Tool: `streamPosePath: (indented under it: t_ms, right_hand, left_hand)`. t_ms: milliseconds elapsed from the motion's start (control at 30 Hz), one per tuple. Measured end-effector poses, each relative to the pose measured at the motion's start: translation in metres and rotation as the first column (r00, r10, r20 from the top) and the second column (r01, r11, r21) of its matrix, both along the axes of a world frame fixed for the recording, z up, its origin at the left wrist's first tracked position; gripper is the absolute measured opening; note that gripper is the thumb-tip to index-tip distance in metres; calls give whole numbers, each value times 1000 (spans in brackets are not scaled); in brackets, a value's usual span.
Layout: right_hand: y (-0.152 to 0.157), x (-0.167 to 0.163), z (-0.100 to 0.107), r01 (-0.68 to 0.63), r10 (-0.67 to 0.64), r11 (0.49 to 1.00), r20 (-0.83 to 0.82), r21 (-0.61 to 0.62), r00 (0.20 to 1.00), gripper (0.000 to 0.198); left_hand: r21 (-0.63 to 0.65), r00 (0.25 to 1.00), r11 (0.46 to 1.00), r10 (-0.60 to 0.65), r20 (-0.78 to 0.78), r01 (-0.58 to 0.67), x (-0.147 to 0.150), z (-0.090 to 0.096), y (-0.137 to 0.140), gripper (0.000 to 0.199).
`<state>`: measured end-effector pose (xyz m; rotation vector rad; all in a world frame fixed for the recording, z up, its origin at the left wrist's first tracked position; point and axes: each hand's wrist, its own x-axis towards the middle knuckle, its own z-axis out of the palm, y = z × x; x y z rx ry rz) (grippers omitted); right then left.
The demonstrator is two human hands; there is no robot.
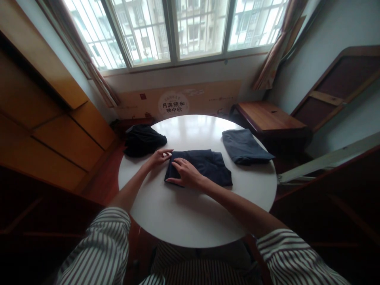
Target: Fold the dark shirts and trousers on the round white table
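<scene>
A dark navy folded garment (204, 168) lies flat on the white round table (184, 225), in front of me. My right hand (187, 173) rests on its left part, palm down, fingers spread and thumb apart. At the garment's left edge is my left hand (160, 157), fingers stretched out toward the far left corner; whether the fingertips touch the cloth I cannot tell. A bunched black cloth (144, 140) sits at the table's left, just beyond my left hand. On the right side lies another folded garment (246, 146), dark grey-blue.
Orange-brown cabinets (59, 134) stand to the left. Beyond the table's right edge is a low wooden table (267, 114), with a wood-framed panel (344, 87) leaning on the wall. Barred windows (196, 27) and a printed banner (202, 97) are behind.
</scene>
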<state>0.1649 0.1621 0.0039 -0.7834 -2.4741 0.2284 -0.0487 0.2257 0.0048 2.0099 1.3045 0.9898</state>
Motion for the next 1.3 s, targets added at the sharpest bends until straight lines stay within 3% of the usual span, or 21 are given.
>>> streamPosePath:
  t_ms: [100, 267, 433, 600, 767, 900, 1000, 1167, 1233, 1300]
  right_hand:
    - [-14, -3, -4, 7, -7, 1000, 3, 3, 1000, 63]
    - [-20, -9, -16, 21, -21, 1000, -16, 11, 1000, 19]
    - [-30, -8, -9, 14, -14, 1000, -22, -4, 1000, 29]
    - [-33, -2, 3, 100, -108, 993, 158, 59, 982, 31]
    - [-26, -1, -2, -119, 105, 993, 327, 23, 939, 15]
    - [-25, -1, -5, -216, 209, 976, 316, -12, 925, 14]
    - [-30, -2, -4, -218, 216, 976, 251, -19, 944, 15]
    - [-24, 6, 8, -134, 138, 988, 47, -71, 989, 27]
    - [-6, 22, 19, 19, -26, 990, -45, -142, 999, 31]
    - [20, 45, 30, 270, -292, 935, -64, -228, 954, 33]
  left_hand:
    - [-86, 999, 996, -20, 44, 24, 0, -10, 4, 42]
    - [-59, 995, 996, 73, 66, -69, 2, -22, 5, 27]
    - [-77, 990, 993, 95, 100, -88, -2, -21, 4, 32]
    - [-122, 994, 992, 18, 110, -4, -3, -24, 4, 42]
    - [-38, 989, 989, 144, 35, -143, 2, -33, 10, 24]
    - [-33, 985, 985, 169, 40, -168, 1, -33, 12, 21]
    - [-60, 979, 983, 178, 96, -173, -1, -34, 14, 20]
    - [-80, 975, 984, 169, 146, -158, -6, -31, 14, 22]
    - [-3, 967, 974, 224, 124, -225, -4, -21, 7, 25]
    - [113, 950, 946, 294, 105, -305, 6, -6, -4, 26]
